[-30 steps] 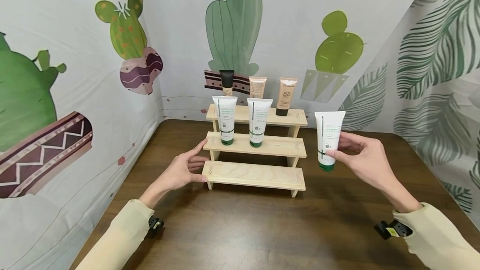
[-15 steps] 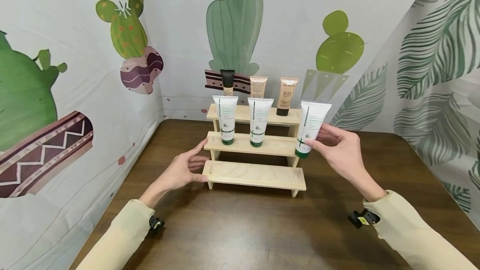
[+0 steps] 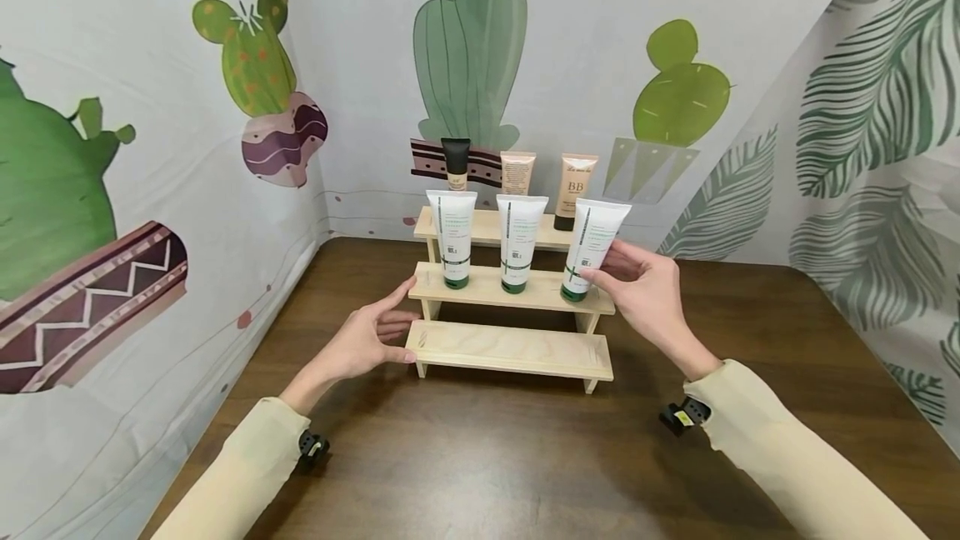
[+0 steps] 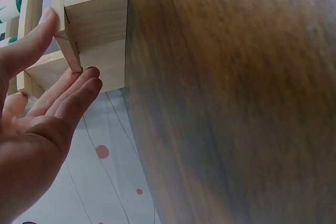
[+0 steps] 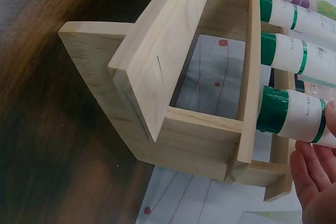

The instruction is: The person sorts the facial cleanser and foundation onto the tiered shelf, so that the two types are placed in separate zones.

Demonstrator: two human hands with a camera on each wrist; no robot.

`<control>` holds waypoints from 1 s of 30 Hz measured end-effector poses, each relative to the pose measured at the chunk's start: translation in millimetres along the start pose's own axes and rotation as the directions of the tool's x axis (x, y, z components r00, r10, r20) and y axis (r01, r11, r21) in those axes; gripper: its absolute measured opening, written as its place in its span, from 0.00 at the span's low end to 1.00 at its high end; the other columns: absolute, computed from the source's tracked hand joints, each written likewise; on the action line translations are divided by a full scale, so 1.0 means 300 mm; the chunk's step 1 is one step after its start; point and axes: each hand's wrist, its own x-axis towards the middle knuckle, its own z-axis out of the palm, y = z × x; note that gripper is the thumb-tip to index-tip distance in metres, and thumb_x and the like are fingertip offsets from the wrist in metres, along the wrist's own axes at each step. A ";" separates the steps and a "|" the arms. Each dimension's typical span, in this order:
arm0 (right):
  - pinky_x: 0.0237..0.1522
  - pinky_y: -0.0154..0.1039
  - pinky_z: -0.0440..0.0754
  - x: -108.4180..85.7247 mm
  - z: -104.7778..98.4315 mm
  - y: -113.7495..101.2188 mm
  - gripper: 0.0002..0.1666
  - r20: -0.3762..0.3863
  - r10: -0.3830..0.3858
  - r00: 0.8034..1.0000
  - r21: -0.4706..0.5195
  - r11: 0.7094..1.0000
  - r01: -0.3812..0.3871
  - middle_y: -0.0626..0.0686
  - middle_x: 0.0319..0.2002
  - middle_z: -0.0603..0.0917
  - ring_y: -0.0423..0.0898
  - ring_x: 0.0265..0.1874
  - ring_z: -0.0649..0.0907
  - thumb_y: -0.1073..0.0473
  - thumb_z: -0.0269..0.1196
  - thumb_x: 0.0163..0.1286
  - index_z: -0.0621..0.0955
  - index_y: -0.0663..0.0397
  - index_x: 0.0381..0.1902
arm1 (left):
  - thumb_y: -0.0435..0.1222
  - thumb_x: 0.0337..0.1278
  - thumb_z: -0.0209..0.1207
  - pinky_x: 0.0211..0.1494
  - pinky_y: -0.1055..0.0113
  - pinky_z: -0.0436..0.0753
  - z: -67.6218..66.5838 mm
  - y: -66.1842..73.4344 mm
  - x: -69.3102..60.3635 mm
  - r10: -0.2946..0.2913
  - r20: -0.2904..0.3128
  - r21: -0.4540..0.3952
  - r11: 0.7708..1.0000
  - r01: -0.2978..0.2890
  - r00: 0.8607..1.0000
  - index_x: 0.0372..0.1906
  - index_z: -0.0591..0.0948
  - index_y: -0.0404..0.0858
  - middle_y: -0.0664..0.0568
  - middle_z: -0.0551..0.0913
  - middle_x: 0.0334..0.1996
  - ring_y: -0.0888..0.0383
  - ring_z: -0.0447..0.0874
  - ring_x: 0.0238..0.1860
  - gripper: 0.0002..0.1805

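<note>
My right hand (image 3: 647, 290) pinches a white squeeze tube with a green cap (image 3: 595, 237) between thumb and fingers. Slightly tilted, the tube is at the right end of the middle step of a wooden three-step stand (image 3: 510, 344). In the right wrist view its green cap (image 5: 273, 109) is at the shelf surface; whether it bears on it I cannot tell. Two matching tubes, one at left (image 3: 453, 236) and one in the middle (image 3: 519, 240), stand on that step. My left hand (image 3: 367, 340) touches the stand's left end, fingers fairly straight, thumb at the bottom step.
The top step carries a black-capped tube (image 3: 456, 161), a beige tube (image 3: 517, 172) and a beige BB cream tube (image 3: 575, 190), partly hidden by the white ones. The stand rests on a brown wooden table (image 3: 450, 465). A cactus-print cloth (image 3: 360, 90) hangs behind.
My right hand has carried the white tube leftward, from beside the stand to the right end of the middle step. The left hand has stayed at the stand's left end.
</note>
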 end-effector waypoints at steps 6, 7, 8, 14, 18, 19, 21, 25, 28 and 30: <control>0.46 0.27 0.86 0.004 0.015 0.014 0.27 -0.013 0.008 1.000 0.021 1.000 -0.008 0.59 0.44 0.92 0.34 0.41 0.89 0.62 0.81 0.61 0.88 0.60 0.58 | 0.22 0.46 0.79 0.67 0.48 0.81 0.003 0.003 0.000 0.003 0.002 -0.005 1.000 -0.003 1.000 0.86 0.56 0.54 0.32 0.83 0.61 0.38 0.82 0.63 0.65; 0.46 0.27 0.86 0.004 0.017 0.016 0.27 -0.015 0.010 1.000 0.020 1.000 -0.009 0.58 0.44 0.92 0.34 0.41 0.89 0.62 0.81 0.61 0.88 0.60 0.58 | 0.22 0.46 0.79 0.67 0.48 0.81 0.003 0.003 0.000 0.004 0.002 -0.005 1.000 -0.004 1.000 0.86 0.56 0.54 0.32 0.83 0.61 0.38 0.82 0.62 0.65; 0.46 0.27 0.86 0.004 0.019 0.017 0.27 -0.016 0.012 1.000 0.020 1.000 -0.011 0.58 0.44 0.92 0.34 0.41 0.89 0.62 0.81 0.61 0.88 0.60 0.58 | 0.22 0.46 0.79 0.67 0.48 0.81 0.002 0.003 0.000 0.004 0.003 -0.004 1.000 -0.004 1.000 0.86 0.56 0.54 0.32 0.83 0.61 0.38 0.82 0.62 0.65; 0.47 0.30 0.87 0.010 0.035 0.022 0.26 -0.026 0.020 0.999 0.028 0.999 -0.019 0.56 0.44 0.92 0.34 0.42 0.89 0.61 0.81 0.61 0.89 0.58 0.57 | 0.23 0.46 0.79 0.67 0.48 0.81 -0.003 0.000 0.001 0.006 0.003 -0.003 1.000 -0.006 1.000 0.86 0.56 0.53 0.32 0.83 0.61 0.38 0.82 0.62 0.64; 0.46 0.34 0.88 0.012 0.048 0.020 0.26 -0.028 0.024 0.999 0.022 0.999 -0.023 0.54 0.43 0.92 0.36 0.41 0.89 0.59 0.81 0.61 0.89 0.57 0.57 | 0.22 0.46 0.79 0.67 0.47 0.81 -0.004 0.000 0.001 0.001 0.001 -0.006 1.000 -0.001 1.000 0.86 0.56 0.53 0.31 0.82 0.61 0.37 0.82 0.63 0.65; 0.46 0.35 0.88 0.011 0.049 0.019 0.26 -0.027 0.026 0.999 0.020 0.999 -0.026 0.54 0.43 0.92 0.36 0.41 0.89 0.59 0.81 0.61 0.89 0.57 0.57 | 0.22 0.46 0.79 0.67 0.47 0.81 -0.004 0.000 0.000 0.000 0.001 -0.007 1.000 0.000 1.000 0.86 0.56 0.53 0.31 0.82 0.61 0.37 0.82 0.63 0.64; 0.46 0.36 0.89 0.009 0.050 0.018 0.26 -0.023 0.033 0.999 0.017 0.999 -0.032 0.54 0.43 0.92 0.37 0.41 0.89 0.59 0.81 0.61 0.89 0.57 0.57 | 0.22 0.46 0.79 0.67 0.47 0.81 -0.003 0.000 -0.002 -0.002 0.003 -0.006 1.000 0.002 1.000 0.86 0.56 0.53 0.31 0.82 0.61 0.37 0.82 0.63 0.65; 0.46 0.36 0.89 0.009 0.048 0.021 0.27 -0.009 0.040 0.999 0.007 0.999 -0.040 0.54 0.44 0.92 0.37 0.41 0.90 0.58 0.81 0.61 0.89 0.57 0.58 | 0.22 0.46 0.79 0.67 0.47 0.81 -0.003 0.000 -0.004 -0.005 0.001 -0.005 1.000 0.005 1.000 0.86 0.56 0.53 0.31 0.82 0.61 0.37 0.82 0.62 0.65; 0.46 0.35 0.88 0.011 0.049 0.023 0.28 0.006 0.037 0.999 0.000 0.999 -0.037 0.54 0.44 0.92 0.39 0.41 0.90 0.57 0.81 0.62 0.88 0.57 0.59 | 0.22 0.46 0.79 0.67 0.46 0.81 -0.003 -0.001 -0.007 -0.005 -0.001 -0.007 1.000 0.005 1.000 0.86 0.56 0.53 0.31 0.82 0.61 0.37 0.82 0.62 0.64; 0.46 0.33 0.88 0.012 0.048 0.026 0.28 0.014 0.035 0.999 -0.003 0.999 -0.035 0.54 0.44 0.92 0.39 0.41 0.90 0.57 0.80 0.62 0.87 0.57 0.60 | 0.22 0.46 0.79 0.67 0.46 0.81 -0.004 -0.003 -0.009 -0.005 0.002 -0.010 1.000 0.005 1.000 0.86 0.56 0.53 0.31 0.82 0.61 0.36 0.82 0.63 0.64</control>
